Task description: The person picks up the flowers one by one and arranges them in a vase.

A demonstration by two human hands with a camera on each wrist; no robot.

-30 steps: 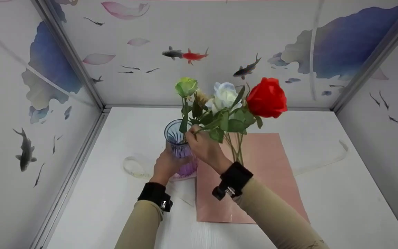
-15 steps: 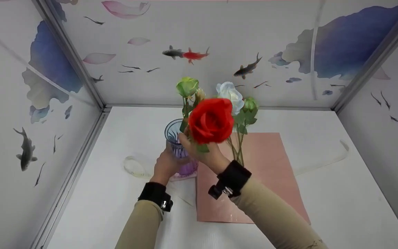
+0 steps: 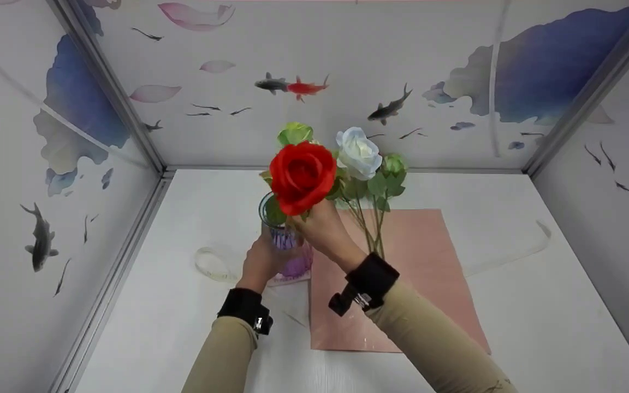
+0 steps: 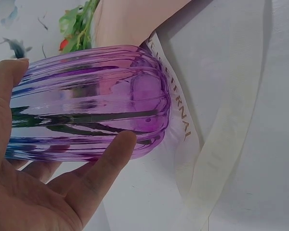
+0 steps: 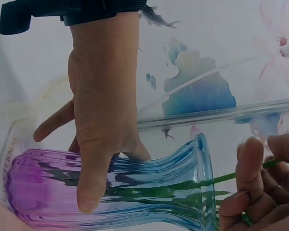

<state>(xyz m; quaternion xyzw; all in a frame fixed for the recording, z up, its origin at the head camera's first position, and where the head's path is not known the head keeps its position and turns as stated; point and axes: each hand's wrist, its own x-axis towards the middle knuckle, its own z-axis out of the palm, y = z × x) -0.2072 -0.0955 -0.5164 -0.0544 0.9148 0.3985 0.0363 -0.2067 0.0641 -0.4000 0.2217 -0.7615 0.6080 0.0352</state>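
My left hand grips the ribbed glass vase, blue at the mouth and purple at the base, with the thumb on one side and the fingers on the other. My right hand is right at the mouth and pinches a thin green stem that reaches into the glass. Above that hand, a red rose faces up and covers part of the rim in the head view. Behind it shows a yellow-green rose. Several green stems show through the glass in the right wrist view.
A white rose and a green bud are to the right, their stems crossing the pink paper sheet. Pale lettered ribbon lies by the vase base. Printed panels enclose the white table.
The red rose has swung from the right side leftward to above the vase mouth, and my right hand has shifted slightly with it. My left hand has stayed on the vase.
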